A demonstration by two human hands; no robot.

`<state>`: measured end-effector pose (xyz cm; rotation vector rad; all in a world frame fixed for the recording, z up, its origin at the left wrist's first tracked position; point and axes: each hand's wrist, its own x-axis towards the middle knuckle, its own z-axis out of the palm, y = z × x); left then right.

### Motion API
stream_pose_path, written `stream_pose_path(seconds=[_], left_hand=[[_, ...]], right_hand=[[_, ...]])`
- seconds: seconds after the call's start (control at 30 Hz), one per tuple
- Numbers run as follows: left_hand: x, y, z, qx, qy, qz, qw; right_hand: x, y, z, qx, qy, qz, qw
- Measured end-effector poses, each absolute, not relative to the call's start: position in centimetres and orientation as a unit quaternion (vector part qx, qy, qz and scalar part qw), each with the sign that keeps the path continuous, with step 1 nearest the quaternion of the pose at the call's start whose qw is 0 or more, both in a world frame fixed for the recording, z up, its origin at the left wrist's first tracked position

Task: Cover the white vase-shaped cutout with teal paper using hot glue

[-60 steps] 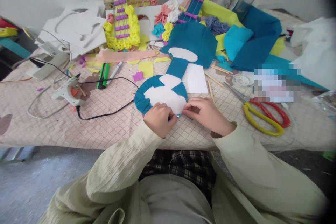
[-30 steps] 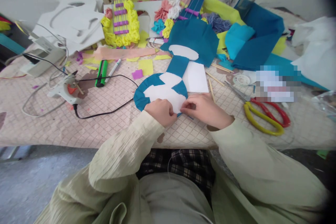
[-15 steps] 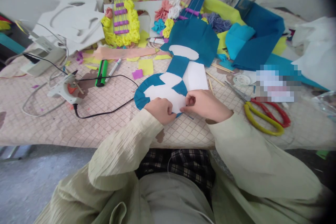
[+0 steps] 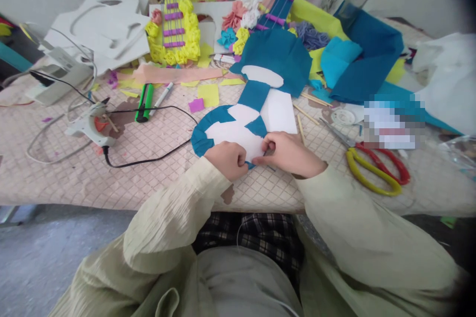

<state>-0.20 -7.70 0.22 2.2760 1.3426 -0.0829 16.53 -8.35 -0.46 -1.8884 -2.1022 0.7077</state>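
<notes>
Cutout (image 4: pixel 232 133) flat on the tablecloth (image 4: pixel 156 178), white, with blue covering (image 4: pixel 203 141) folded over its rim. Left hand (image 4: pixel 226 161) curled over the near edge, right hand (image 4: pixel 286 154) just beside, fingers bent at the rim (impossible to say whether either grips). Glue gun (image 4: pixel 89 130) leftward, scissors (image 4: pixel 349 144) rightward.

Hands (image 4: pixel 227 158) (image 4: pixel 292 153): two; scissors (image 4: pixel 350 143): one pair; glue gun (image 4: pixel 90 130): one

Handicraft workspace, home or studio unclear: cloth-covered table (image 4: pixel 148 185) bearing part-covered white cutout (image 4: pixel 232 136). Left of cutout: glue gun (image 4: pixel 92 130), green cutter (image 4: pixel 144 101). Right: scissors (image 4: pixel 356 152), thin stick (image 4: pixel 306 114). Behind: flower-trimmed stringed model (image 4: pixel 191 27).
</notes>
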Motion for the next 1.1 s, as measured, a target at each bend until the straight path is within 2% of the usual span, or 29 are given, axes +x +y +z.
stream_pose_path(seconds=[0.17, 0.37, 0.53, 0.63, 0.87, 1.1], left_hand=[[-0.1, -7.9, 0.2, 0.825, 0.515, -0.034, 0.230], [-0.2, -8.0, 0.0, 0.824, 0.521, -0.029, 0.223], [-0.2, -7.9, -0.2, 0.828, 0.516, -0.023, 0.218], [-0.3, -7.9, -0.5, 0.832, 0.512, -0.015, 0.213], [-0.4, -7.8, -0.6, 0.831, 0.506, 0.016, 0.231], [-0.9, -7.2, -0.6, 0.838, 0.480, 0.045, 0.257]], right_hand=[[16.8, -8.2, -0.4, -0.641, -0.706, 0.285, 0.099], [16.1, -8.4, -0.9, -0.658, -0.719, 0.202, 0.098], [16.5, -7.8, -0.7, -0.653, -0.710, 0.254, 0.072], [16.9, -8.0, -0.8, -0.639, -0.720, 0.257, 0.088], [16.5, -9.3, -2.0, -0.639, -0.737, 0.177, 0.131], [16.6, -8.3, -1.1, -0.655, -0.717, 0.227, 0.075]])
